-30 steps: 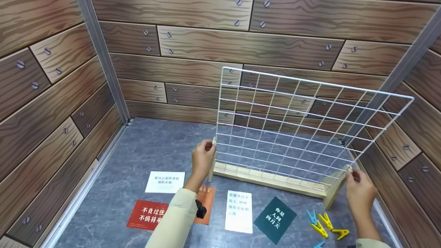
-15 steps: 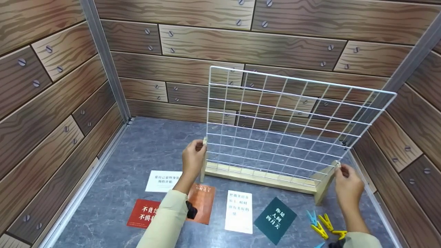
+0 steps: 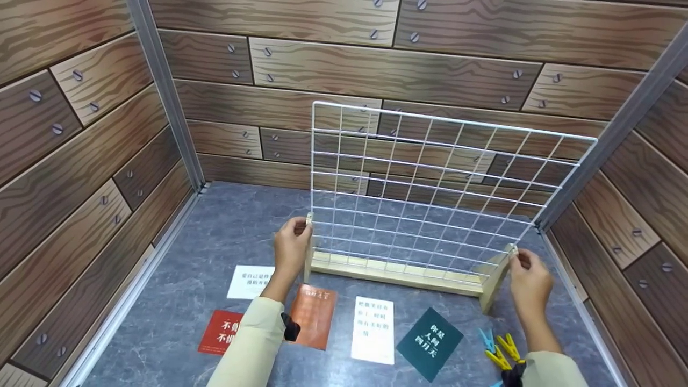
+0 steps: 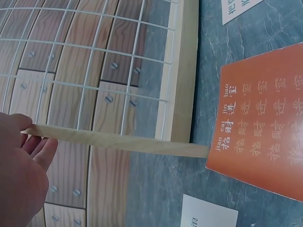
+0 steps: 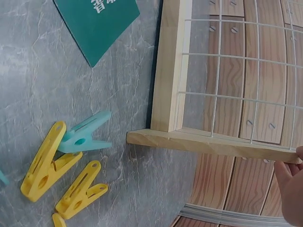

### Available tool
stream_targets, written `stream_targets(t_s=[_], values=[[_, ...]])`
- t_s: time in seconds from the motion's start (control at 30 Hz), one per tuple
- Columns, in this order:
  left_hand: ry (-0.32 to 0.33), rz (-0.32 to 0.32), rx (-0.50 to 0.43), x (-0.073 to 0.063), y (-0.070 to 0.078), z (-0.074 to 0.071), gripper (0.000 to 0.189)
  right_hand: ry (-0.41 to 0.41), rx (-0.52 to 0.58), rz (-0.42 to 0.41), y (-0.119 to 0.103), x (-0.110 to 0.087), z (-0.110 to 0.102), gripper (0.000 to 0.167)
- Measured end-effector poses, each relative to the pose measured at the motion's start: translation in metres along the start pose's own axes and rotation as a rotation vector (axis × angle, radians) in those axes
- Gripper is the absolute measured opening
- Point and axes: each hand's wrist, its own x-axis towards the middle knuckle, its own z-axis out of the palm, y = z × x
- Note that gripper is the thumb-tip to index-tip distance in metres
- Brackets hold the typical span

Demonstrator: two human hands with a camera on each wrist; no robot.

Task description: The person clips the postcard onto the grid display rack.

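Observation:
A white wire grid panel [image 3: 419,177] stands upright in a pale wooden stand [image 3: 398,274]. My left hand [image 3: 292,242] pinches the top of the stand's left end piece, which the left wrist view shows as a narrow wooden strip [image 4: 118,142]. On the other side, my right hand [image 3: 530,277] pinches the top of the right end piece [image 3: 495,282]. In the right wrist view only part of the right hand [image 5: 289,189] shows, at the strip's end [image 5: 213,143].
In front lie an orange card [image 3: 314,317], a white card [image 3: 372,330], a dark green card [image 3: 430,344], a red card [image 3: 215,333] and another white card [image 3: 250,282]. Yellow clothespins [image 5: 42,163] and a light blue clothespin [image 5: 85,135] lie at right. Wood-patterned walls [image 3: 333,64] surround the floor.
Both hands have moved left together, carrying the stand and grid panel with them. The left forearm now covers more of the red card and uncovers more of the orange one.

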Motion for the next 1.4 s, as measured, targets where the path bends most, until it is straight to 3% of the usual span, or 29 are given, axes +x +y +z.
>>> stream_targets(t_s=[0.3, 0.67, 1.4], values=[[0.017, -0.021, 0.016, 0.003, -0.003, -0.011, 0.01, -0.021, -0.001, -0.008, -0.006, 0.0, 0.011, 0.025], [0.018, -0.047, 0.017, 0.005, -0.004, -0.019, 0.012, -0.058, 0.012, 0.038, -0.013, 0.001, 0.018, 0.027], [0.037, -0.065, 0.037, 0.007, -0.007, -0.027, 0.013, -0.08, 0.061, 0.044, -0.017, 0.002, 0.028, 0.029]])
